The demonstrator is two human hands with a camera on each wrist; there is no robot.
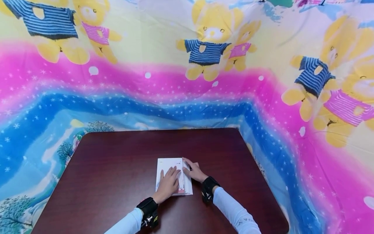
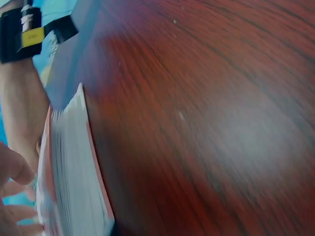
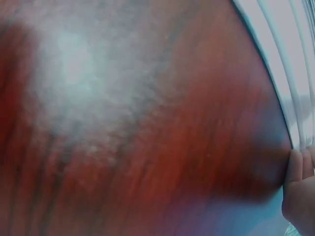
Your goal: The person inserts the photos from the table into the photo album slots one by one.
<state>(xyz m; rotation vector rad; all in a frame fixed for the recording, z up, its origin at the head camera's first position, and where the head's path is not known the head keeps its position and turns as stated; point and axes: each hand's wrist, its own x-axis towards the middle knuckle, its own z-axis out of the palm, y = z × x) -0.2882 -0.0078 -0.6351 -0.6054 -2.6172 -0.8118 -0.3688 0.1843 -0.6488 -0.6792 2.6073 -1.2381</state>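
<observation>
A white booklet (image 1: 165, 163) with pink print lies flat on the dark wooden table (image 1: 117, 162), near its front edge. My left hand (image 1: 168, 182) rests palm down on the cover with straight fingers. My right hand (image 1: 193, 172) lies along the booklet's right edge, its fingers touching the page edges. The left wrist view shows the stacked pages (image 2: 74, 162) side-on, with my left fingers (image 2: 11, 168) at the lower left. In the right wrist view the page edges (image 3: 290, 64) run down the right side and my right fingertips (image 3: 298, 189) meet them at the table.
A bright cloth (image 1: 187, 91) printed with yellow bears, pink and blue bands hangs behind and around the table. Both wrists wear black straps (image 1: 149, 209). Bare tabletop (image 2: 206, 123) stretches left, right and beyond the booklet.
</observation>
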